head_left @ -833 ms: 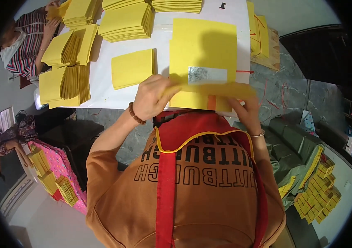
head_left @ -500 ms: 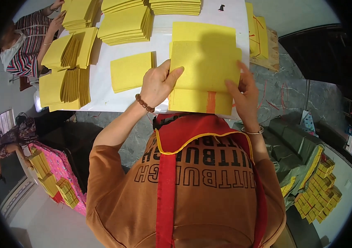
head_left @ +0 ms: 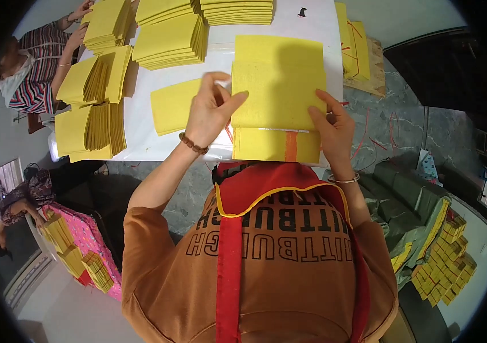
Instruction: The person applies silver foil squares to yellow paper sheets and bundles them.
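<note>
A stack of yellow paper sheets lies on the table in front of me, its near part stepped lower and marked with an orange-red stripe. My left hand is at the stack's left edge, thumb resting on top. Its other fingers are bent and lifted apart from the thumb. At the right edge my right hand grips the stack, thumb and forefinger on the top sheet. A bit of red string shows beside the left wrist. Partly behind my left hand lies a smaller yellow stack.
Folded yellow paper bundles fill the table's far and left parts. A striped-shirted person works at the far left corner. Tied yellow bundles sit on a wooden board at right. More bundles are piled lower right, beside green sheeting.
My left hand has raised and curled its fingers off the stack's left side. The right hand's fingers have come in closer against the right edge, and the sheets look more evenly aligned.
</note>
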The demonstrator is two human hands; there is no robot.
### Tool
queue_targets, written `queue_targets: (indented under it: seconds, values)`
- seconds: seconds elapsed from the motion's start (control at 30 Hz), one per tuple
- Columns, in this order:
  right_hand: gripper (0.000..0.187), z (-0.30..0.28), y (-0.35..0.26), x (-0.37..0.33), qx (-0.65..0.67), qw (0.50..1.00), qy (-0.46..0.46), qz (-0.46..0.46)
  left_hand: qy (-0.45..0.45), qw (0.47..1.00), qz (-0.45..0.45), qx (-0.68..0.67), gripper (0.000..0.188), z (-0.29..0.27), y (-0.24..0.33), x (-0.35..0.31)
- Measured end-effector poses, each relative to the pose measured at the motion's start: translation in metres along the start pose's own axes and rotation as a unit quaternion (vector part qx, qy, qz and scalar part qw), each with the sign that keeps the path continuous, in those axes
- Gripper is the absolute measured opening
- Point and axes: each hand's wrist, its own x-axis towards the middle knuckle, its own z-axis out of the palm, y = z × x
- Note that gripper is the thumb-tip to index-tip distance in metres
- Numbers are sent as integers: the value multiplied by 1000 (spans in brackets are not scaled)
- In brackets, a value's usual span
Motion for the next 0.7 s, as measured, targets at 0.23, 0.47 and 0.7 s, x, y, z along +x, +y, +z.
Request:
queue_targets:
  seconds: [0.23,0.47,0.7]
  values:
    - [34,5,0,1,28,999,10,-20,-97,868,399,279,38,27,35,-17]
    - [34,0,-5,0,-6,1000,-18,17,-52,862,366,346,39,48,8,-12]
    - [49,-5,-8,-33,-450,835,-48,-312,-46,854,361,372,44,50,-2,-12]
